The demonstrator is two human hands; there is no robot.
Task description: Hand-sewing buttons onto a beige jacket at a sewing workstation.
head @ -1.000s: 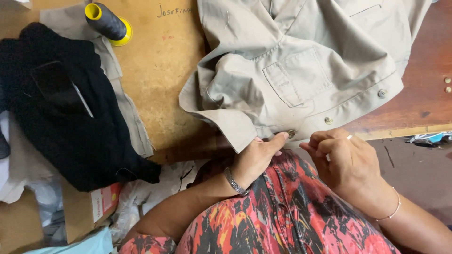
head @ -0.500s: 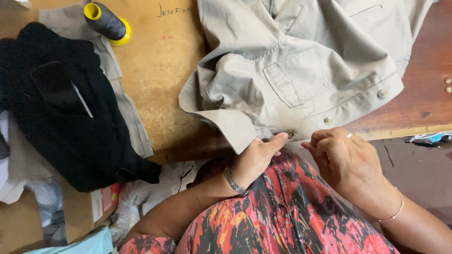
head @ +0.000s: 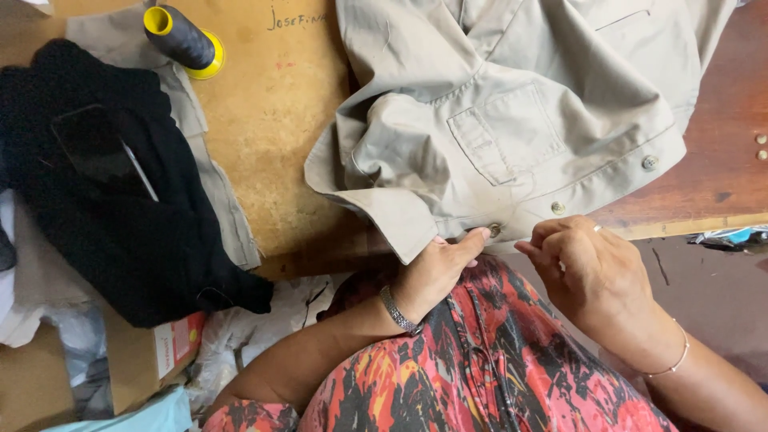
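Left hand (head: 436, 270) pinches the hem of the beige shirt (head: 512, 136) beside a button (head: 494, 230). Right hand (head: 588, 272) at 3 o'clock of it, fingers bunched tight; grip contents unclear. Shirt spreads toward 12 across the wooden table (head: 280, 144). Black cloth (head: 112, 208) at 9, thread spool (head: 180, 36) at 11.

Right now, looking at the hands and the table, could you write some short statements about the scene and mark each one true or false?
1. The left hand holds the edge of the beige shirt beside a button. True.
2. The spool of dark thread stands upright. False: it lies tilted on its yellow base.
3. The right hand has its fingers pinched together near the shirt hem. True.
4. The black garment lies on top of the shirt. False: it lies apart, at the left of the wooden table.
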